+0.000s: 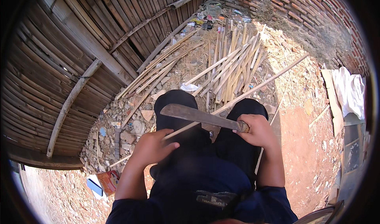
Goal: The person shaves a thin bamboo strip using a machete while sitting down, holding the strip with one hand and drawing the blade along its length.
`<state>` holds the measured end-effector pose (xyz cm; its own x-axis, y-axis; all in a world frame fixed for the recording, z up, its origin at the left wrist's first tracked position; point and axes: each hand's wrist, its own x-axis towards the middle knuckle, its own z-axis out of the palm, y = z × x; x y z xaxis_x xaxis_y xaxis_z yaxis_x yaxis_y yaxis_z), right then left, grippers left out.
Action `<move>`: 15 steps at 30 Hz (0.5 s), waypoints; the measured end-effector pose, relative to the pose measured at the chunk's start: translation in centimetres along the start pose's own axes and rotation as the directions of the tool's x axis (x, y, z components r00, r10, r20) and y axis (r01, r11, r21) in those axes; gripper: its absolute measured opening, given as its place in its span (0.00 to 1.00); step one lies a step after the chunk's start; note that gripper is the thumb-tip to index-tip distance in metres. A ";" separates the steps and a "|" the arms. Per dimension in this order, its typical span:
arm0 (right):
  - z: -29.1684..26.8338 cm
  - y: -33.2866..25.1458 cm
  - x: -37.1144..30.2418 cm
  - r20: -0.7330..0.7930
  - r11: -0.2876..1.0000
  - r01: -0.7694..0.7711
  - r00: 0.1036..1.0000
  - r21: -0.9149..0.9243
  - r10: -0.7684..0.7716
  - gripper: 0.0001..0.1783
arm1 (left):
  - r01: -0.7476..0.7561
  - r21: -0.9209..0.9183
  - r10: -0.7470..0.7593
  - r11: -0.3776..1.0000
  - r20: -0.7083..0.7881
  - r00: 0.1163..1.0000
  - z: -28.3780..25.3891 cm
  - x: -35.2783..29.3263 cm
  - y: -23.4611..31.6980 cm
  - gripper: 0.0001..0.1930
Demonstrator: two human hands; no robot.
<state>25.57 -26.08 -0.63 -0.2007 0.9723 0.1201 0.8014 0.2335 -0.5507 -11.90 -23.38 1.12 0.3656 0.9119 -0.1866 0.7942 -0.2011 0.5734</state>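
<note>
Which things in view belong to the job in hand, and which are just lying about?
In the work:
broad brownish metal machete, in right hand
long thin tan wooden strip, in left hand
probably, heaped tan wooden strips

Lying about, apparently:
crumpled white cloth-like sheet
flat blue rectangular object

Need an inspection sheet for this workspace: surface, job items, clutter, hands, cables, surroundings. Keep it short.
Surface: uneven reddish-brown earth ground, rubble-strewn on the left.
Job's things: long thin pale wooden strip, slanting across the legs; wide-bladed metal machete with brown handle, crossing above it in view, contact unclear; loose pile of pale wooden strips ahead.
Clutter: crumpled white scrap by the pile; flat blue rectangular object at lower left.
Hands: left hand holds the single strip, thumb spread; right hand grips the machete handle.
Cables: nothing seen.
Surroundings: brown bamboo-slat wall left; red brick wall ahead and right.
</note>
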 end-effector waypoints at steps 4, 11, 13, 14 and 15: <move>-2.6 1.8 -1.0 -0.261 0.964 -0.264 0.929 0.029 0.262 0.15 | 0.079 0.017 -0.079 0.997 0.015 0.997 -1.6 -0.3 -0.3 0.30; -0.8 -0.2 -1.1 -0.021 1.000 0.001 1.000 -0.031 -0.001 0.16 | -0.134 -0.053 0.126 0.990 -0.135 0.983 1.2 0.2 -1.0 0.29; -1.1 0.0 -1.2 -0.027 1.000 0.007 1.000 -0.019 -0.008 0.16 | -0.157 -0.041 0.151 0.987 -0.131 0.980 0.9 0.3 -0.9 0.29; -1.4 0.3 -1.4 -0.029 1.000 0.011 1.000 -0.013 -0.011 0.16 | -0.166 -0.033 0.161 0.986 -0.129 0.979 0.5 0.2 -1.0 0.29; -2.3 0.6 -1.5 -0.024 0.995 -0.089 0.996 -0.035 0.088 0.16 | -0.177 -0.025 0.173 0.984 -0.125 0.977 0.2 0.1 -1.2 0.29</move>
<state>27.58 -27.37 0.75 -0.1163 0.9891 0.0908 0.8352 0.1469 -0.5299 -12.65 -23.12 0.25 0.4336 0.9009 0.0164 0.7043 -0.3503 0.6175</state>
